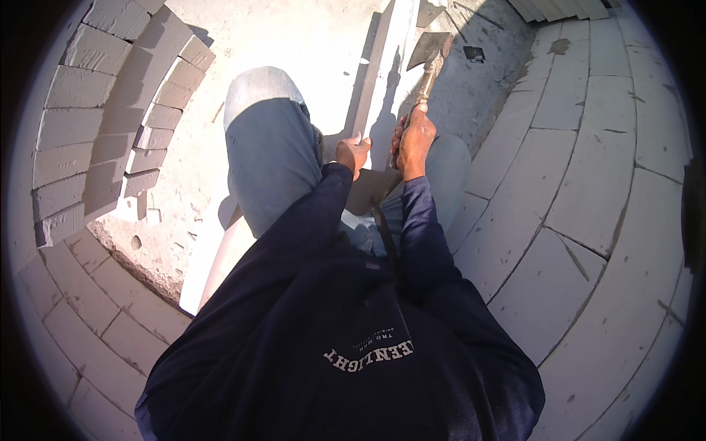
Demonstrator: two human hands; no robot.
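My right hand (416, 144) is wrapped round the handle of a hatchet (429, 53). The tool points away from me, its flat grey blade turned to the left and its handle worn and stained. Between my knees a long pale block (384, 81) runs away from me, sunlit on top and shaded along its left side. My left hand (354, 154) is closed at the near part of this block, with the thumb along its edge; the fingers' undersides are hidden. The hatchet head is at the right of the block, and I cannot tell whether they touch.
Stacked pale blocks (70, 128) stand at the left. A block wall (573, 154) with visible joints rises along the right. Rough concrete floor (198, 140) lies between them, with a small dark square piece (474, 54) at far right. Ribbed pale sheets (559, 9) are at the far edge.
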